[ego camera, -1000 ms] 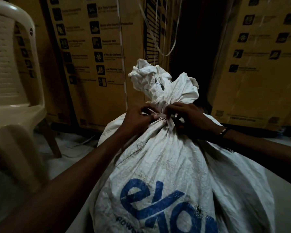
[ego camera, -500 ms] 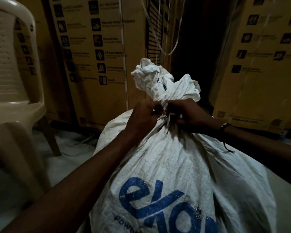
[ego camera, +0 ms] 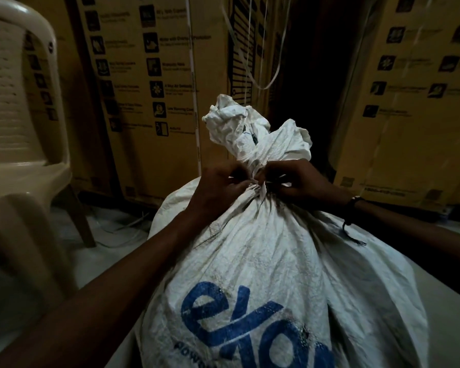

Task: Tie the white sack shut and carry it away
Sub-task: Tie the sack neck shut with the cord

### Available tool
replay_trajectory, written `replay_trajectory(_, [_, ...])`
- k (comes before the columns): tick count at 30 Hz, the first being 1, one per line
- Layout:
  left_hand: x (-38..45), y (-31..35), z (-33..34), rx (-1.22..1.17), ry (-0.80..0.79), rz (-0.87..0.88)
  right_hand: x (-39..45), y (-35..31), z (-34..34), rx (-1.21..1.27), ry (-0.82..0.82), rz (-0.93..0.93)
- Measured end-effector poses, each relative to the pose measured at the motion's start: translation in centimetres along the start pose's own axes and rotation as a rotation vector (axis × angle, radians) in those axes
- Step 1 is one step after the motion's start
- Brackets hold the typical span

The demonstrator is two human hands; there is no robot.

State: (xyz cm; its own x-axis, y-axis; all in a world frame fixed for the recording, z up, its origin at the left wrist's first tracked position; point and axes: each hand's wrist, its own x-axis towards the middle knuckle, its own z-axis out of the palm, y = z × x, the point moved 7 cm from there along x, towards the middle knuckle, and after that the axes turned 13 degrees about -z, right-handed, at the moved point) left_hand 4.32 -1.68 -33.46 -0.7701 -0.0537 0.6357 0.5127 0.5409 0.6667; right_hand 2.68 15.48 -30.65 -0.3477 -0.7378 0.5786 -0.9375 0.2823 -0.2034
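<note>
left hand (ego camera: 218,189) and right hand (ego camera: 300,181) meet at the gathered neck of the woven white plastic sack with blue lettering (ego camera: 263,261), fingers curled, each pinching an end of the thin white tie strip (ego camera: 260,185). since a second ago the hands have drawn closer and the neck looks cinched tighter; judgement: knot being finished, carrying not yet begun. sack stands at frame centre, ruffled mouth toward 12 o'clock. cream plastic chair (ego camera: 19,128) at 9 o'clock; printed brown cartons (ego camera: 154,75) behind, 11 to 2 o'clock.
</note>
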Motion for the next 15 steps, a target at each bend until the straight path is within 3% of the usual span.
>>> replay_trajectory(4, [0.0,-0.7,-0.3,-0.071,0.051,-0.045,-0.2,-0.4,0.3,-0.030,0.044,-0.032])
replay_trajectory(9, [-0.1,-0.2,0.0,0.010,0.068,0.057,-0.7,-0.7,0.4,-0.107,0.131,-0.042])
replay_trajectory(15, [-0.4,0.0,0.4,-0.015,0.073,0.084,-1.1,-0.3,0.4,-0.032,0.171,-0.001])
